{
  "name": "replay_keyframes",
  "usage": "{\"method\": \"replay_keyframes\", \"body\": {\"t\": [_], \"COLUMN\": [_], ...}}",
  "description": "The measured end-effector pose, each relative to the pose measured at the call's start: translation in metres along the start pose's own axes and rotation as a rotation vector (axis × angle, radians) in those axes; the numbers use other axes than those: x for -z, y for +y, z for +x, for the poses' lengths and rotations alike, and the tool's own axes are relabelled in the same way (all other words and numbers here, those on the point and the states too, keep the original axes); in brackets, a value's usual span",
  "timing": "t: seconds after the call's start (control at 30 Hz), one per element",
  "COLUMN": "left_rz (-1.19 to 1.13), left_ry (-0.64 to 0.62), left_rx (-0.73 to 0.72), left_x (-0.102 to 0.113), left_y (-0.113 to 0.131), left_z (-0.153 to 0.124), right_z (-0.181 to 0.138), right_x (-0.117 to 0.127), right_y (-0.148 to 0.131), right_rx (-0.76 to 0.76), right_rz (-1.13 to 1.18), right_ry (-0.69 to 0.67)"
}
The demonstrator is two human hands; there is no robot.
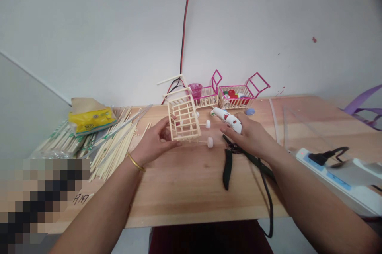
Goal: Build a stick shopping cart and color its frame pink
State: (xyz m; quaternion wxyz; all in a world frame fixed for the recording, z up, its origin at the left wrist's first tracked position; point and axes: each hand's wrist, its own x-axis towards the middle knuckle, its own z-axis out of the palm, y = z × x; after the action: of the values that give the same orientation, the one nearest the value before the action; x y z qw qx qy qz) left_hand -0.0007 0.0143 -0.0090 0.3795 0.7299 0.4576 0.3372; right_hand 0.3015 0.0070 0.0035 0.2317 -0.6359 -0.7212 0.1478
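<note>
My left hand (158, 139) is closed around one side of a small cart made of pale wooden sticks (184, 116), tilted above the table. White round wheels (210, 142) stick out to its right on stick axles. In my right hand (250, 132) is a white glue gun (228, 119), its nozzle pointing left toward the cart with a gap between them. Black-handled cutters (228, 162) lie on the table just below that hand. The fingers on the far side of each held thing are partly hidden.
Two finished-looking carts with magenta trim, one a stick cart (235, 98) holding colourful items, stand by the wall. Bundled wooden sticks (115, 150) and a yellow packet (91, 120) lie left. A power strip (328, 174) sits right; a black cord (270, 206) hangs over the front edge.
</note>
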Motion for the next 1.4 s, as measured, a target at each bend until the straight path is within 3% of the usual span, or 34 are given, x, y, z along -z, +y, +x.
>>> {"method": "replay_keyframes", "body": {"t": [0.1, 0.23, 0.4, 0.53, 0.73, 0.93, 1.1, 1.23, 1.4], "left_rz": [0.126, 0.232, 0.220, 0.227, 0.221, 0.201, 0.181, 0.177, 0.175], "left_ry": [-0.063, -0.099, -0.116, -0.135, -0.145, -0.149, -0.170, -0.178, -0.185], "left_rx": [-0.008, -0.038, -0.043, -0.021, 0.040, 0.041, 0.053, 0.047, 0.021], "left_x": [-0.007, -0.015, -0.019, -0.020, -0.020, -0.021, -0.021, -0.021, -0.021], "left_y": [0.002, 0.002, 0.000, -0.001, -0.004, -0.004, -0.003, -0.005, -0.006], "left_z": [-0.001, -0.002, -0.002, -0.001, 0.000, 0.001, 0.001, 0.001, 0.001], "right_z": [0.003, 0.005, 0.005, 0.004, 0.004, 0.000, -0.004, -0.009, -0.011], "right_x": [0.004, 0.002, -0.008, -0.014, -0.016, -0.006, -0.002, -0.014, -0.027], "right_y": [0.010, 0.020, 0.026, 0.028, 0.036, 0.035, 0.015, -0.004, -0.011], "right_rx": [-0.044, 0.096, 0.055, -0.007, 0.039, 0.072, 0.174, 0.235, 0.239], "right_rz": [-0.100, -0.232, -0.335, -0.309, -0.324, -0.413, -0.148, 0.104, 0.178], "right_ry": [-0.006, -0.012, -0.142, -0.170, -0.254, -0.207, -0.100, -0.128, -0.181]}}
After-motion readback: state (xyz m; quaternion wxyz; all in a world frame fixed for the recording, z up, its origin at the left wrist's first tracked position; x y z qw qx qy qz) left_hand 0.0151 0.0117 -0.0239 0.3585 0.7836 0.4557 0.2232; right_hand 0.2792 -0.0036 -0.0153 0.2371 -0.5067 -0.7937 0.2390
